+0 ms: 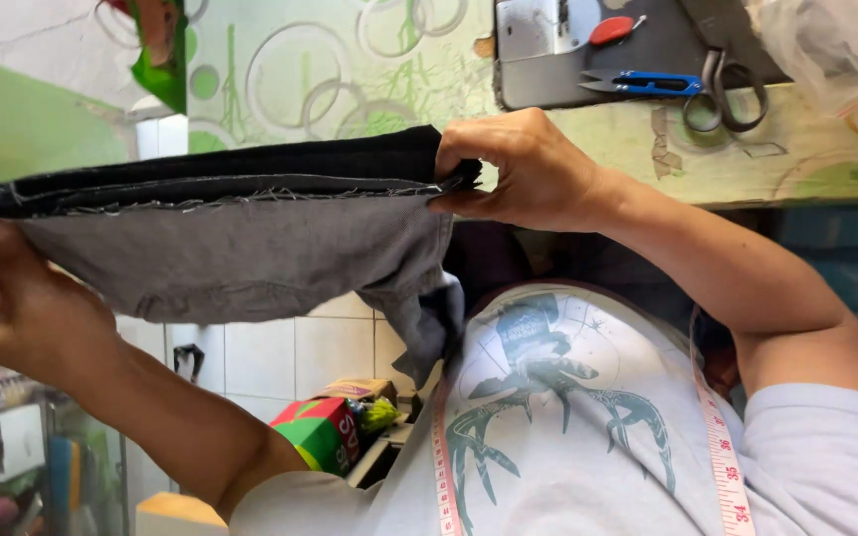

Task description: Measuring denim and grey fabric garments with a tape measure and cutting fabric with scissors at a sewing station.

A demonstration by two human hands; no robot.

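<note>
Patterned green wall [350,69] across twelve o'clock, white tiles [300,347] below centre. Stretched taut across mid-frame: dark grey garment [230,248], frayed seam uppermost. Pinching its three o'clock end, right hand [518,169]; clamping the nine o'clock end, left hand [2,288]. Draped round the neck, pink tape measure [722,447]. At one o'clock, scissors [732,89], then blue thread snips [638,84].

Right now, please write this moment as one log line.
left hand: grips one end of grey cloth | right hand: pinches other end | cloth: stretched taut, seam edge up | scissors, thread snips: on table, untouched
</note>
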